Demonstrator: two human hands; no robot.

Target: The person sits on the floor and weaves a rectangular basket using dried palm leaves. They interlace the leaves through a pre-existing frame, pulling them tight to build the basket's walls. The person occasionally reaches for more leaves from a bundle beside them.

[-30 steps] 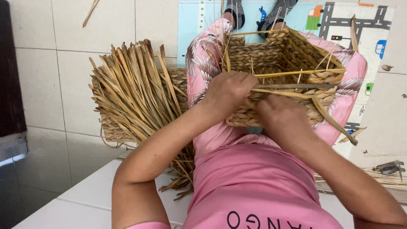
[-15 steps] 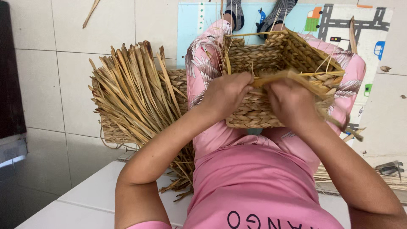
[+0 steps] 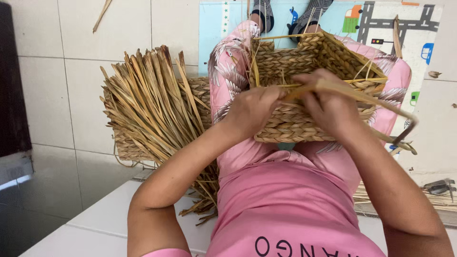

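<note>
A half-woven rectangular straw basket [image 3: 304, 62] rests on my lap, between my knees in pink patterned trousers. My left hand [image 3: 254, 109] presses against the basket's near wall and pinches a straw strand at the rim. My right hand [image 3: 328, 102] grips a long flat straw strand [image 3: 376, 102] that runs from the rim out to the right and bends down past my knee. Loose strand ends stick up from the basket's rim.
A big bundle of dry straw stalks [image 3: 152, 104] lies in another woven basket at my left on the tiled floor. A colourful play mat [image 3: 381, 24] lies ahead under my feet. A dark metal tool [image 3: 438, 186] lies at the right.
The basket has tipped its near wall more toward me. My right hand has lifted and pulled the strand up along the rim; my left hand moved up to the rim.
</note>
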